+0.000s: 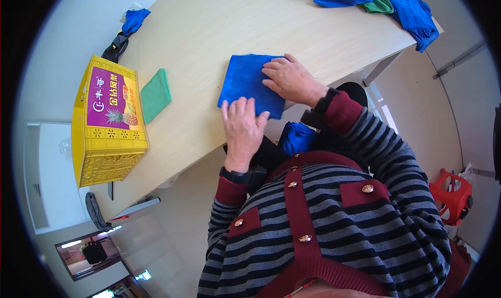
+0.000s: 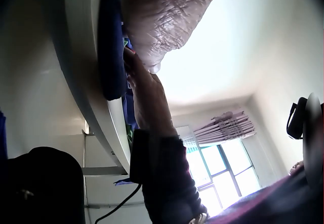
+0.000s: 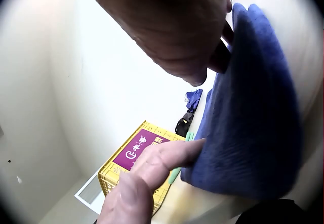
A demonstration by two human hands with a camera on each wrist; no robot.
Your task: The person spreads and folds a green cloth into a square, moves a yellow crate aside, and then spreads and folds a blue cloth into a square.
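A folded blue towel [image 1: 242,81] lies flat as a rough square near the table's front edge. My left hand [image 1: 242,131] rests on its near left corner, fingers extended and thumb spread. Across the right side of the towel lies my right hand [image 1: 296,83], its fingers reaching over the top surface. The right wrist view shows thick, rounded layers along the folded edge of the towel [image 3: 248,113], with the left hand [image 3: 152,168] touching its far end. To the left on the table is a flat, folded green towel [image 1: 156,97].
A yellow pineapple box [image 1: 112,146] stands at the table's left edge. Blue and green cloths [image 1: 378,3] are heaped at the far right corner. A blue bundle [image 1: 296,138] sits below the table edge by the lap. A red stool [image 1: 451,196] is at right on the floor.
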